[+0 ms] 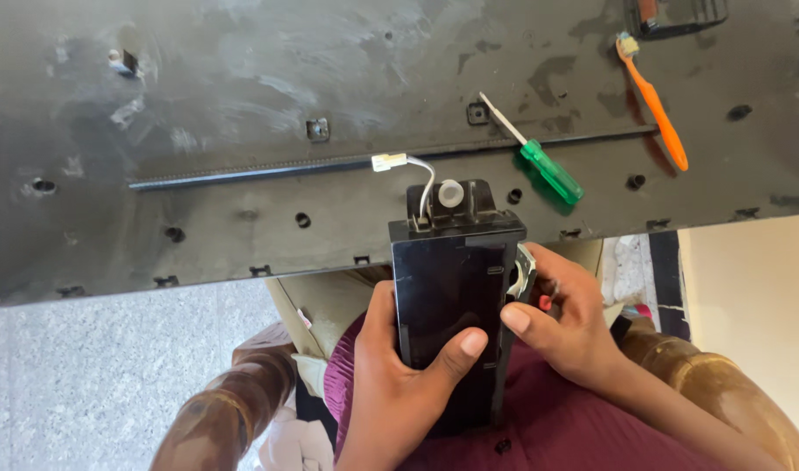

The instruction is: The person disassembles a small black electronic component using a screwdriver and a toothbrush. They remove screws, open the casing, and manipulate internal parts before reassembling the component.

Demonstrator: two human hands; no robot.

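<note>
A glossy black rectangular plastic unit (447,288) stands on end near my lap, with a white round knob (450,194) and a short white wire ending in a small connector (389,161) at its top. My left hand (399,384) wraps around its lower part, thumb across the front face. My right hand (561,327) presses its thumb on the unit's right edge and holds a small metal part (523,272) beside it, with a bit of red showing in the fingers.
A large dark metal panel (242,105) with holes and a long rod lies ahead. On it rest a green-handled screwdriver (548,170) and an orange toothbrush (657,105). Wooden chair arms (234,401) flank me; grey speckled floor lies to the left.
</note>
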